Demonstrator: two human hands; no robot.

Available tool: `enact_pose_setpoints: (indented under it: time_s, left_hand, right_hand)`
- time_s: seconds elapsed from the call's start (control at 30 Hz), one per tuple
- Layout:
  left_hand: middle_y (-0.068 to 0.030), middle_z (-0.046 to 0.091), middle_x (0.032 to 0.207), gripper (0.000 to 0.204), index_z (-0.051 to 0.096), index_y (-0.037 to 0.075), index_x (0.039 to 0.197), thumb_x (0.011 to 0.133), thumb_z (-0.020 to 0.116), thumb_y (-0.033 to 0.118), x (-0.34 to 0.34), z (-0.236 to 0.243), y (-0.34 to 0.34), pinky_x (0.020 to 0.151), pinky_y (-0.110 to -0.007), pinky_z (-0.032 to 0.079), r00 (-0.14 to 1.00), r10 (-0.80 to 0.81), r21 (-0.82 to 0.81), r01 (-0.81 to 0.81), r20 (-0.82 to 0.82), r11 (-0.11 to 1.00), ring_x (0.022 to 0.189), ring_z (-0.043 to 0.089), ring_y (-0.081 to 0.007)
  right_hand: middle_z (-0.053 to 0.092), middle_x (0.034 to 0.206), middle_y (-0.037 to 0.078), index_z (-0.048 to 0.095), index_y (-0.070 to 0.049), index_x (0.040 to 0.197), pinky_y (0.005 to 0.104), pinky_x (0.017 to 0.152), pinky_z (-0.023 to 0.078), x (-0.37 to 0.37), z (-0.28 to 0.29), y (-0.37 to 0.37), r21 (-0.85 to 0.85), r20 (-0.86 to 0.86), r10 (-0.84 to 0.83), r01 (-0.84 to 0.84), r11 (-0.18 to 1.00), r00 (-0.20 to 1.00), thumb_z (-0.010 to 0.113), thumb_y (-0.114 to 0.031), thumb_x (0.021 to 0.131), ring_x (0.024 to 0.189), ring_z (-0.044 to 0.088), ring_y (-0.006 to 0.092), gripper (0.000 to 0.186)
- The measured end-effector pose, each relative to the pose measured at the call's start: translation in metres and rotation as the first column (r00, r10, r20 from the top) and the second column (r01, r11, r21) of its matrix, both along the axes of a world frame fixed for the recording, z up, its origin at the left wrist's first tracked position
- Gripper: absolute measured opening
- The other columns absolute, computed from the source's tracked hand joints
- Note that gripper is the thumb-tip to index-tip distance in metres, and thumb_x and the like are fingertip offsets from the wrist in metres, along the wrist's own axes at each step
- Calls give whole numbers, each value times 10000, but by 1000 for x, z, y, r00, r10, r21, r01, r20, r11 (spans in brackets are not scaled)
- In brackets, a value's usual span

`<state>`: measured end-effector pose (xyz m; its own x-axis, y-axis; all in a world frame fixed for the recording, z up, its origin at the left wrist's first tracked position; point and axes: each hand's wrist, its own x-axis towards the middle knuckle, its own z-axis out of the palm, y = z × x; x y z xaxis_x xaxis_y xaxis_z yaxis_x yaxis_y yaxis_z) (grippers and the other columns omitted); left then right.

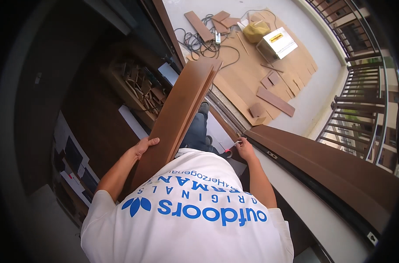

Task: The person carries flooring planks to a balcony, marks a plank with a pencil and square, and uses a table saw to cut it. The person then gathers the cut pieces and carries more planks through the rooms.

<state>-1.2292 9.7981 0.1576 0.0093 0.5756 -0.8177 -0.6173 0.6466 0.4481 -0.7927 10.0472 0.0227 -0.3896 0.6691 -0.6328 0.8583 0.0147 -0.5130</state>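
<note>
My left hand [143,147] is closed round the edge of long brown floor planks [180,105], which look stacked two deep. They stand tilted along my left side, their far end pointing toward the doorway. My right hand [246,149] is closed beside the door frame, with a small whitish bit showing at its fingertips. What it is, I cannot make out. Close to those fingers is a small black and red item [228,153]; whether the hand holds it is unclear.
Past the sliding-door track [274,155] lies a balcony with cardboard sheets [234,83], plank offcuts [276,101], tangled black cable [195,41] and a white box [277,44]. A railing [357,105] bounds it. On the left sits a box of wood scraps [140,87].
</note>
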Motion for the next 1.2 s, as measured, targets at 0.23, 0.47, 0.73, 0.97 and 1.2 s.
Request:
enact_pose_setpoints:
  time_s: [0.23,0.47,0.73,0.97,1.2]
  left_hand:
    - [-143,639,1232,780,530,12,1377,814,814,472,-78,-21,245,910,-372,554,991,-125,-27,124,-36,992,1068,655,-232]
    - [-135,632,1271,709,528,25,1392,866,780,427,-120,-21,461,949,-381,533,981,-129,5,131,-144,991,1116,635,-234]
    - [-136,597,1341,761,482,27,1436,859,783,421,-139,-81,670,1031,-381,464,948,-58,21,68,-312,997,1220,578,-245]
    - [-127,626,1266,718,503,4,1393,856,799,376,-182,-174,862,943,-363,513,891,-112,-150,50,-441,987,1119,614,-217]
    - [-142,680,1168,620,554,-28,1318,869,793,327,-250,-396,1030,854,-346,561,881,-112,-143,51,-459,988,1018,678,-215]
  right_hand:
    - [696,1058,216,624,-74,1171,477,887,513,-53,6,150,113,87,154,-163,980,984,573,-279,973,1024,653,403,290]
    - [709,864,161,697,-58,1050,360,757,528,-76,56,334,45,-111,-255,261,964,960,550,-281,1008,798,689,265,271]
    - [714,905,186,708,-31,1026,354,766,520,-63,-2,540,-133,-111,-306,291,948,946,563,-257,999,817,681,259,270]
    - [701,942,132,704,-19,1056,305,707,503,-60,23,633,-432,59,-419,402,807,906,597,-214,1006,811,615,182,228]
    - [631,833,49,574,-50,1252,261,748,484,-60,-67,778,-450,46,-329,314,836,943,670,-160,950,776,573,128,335]
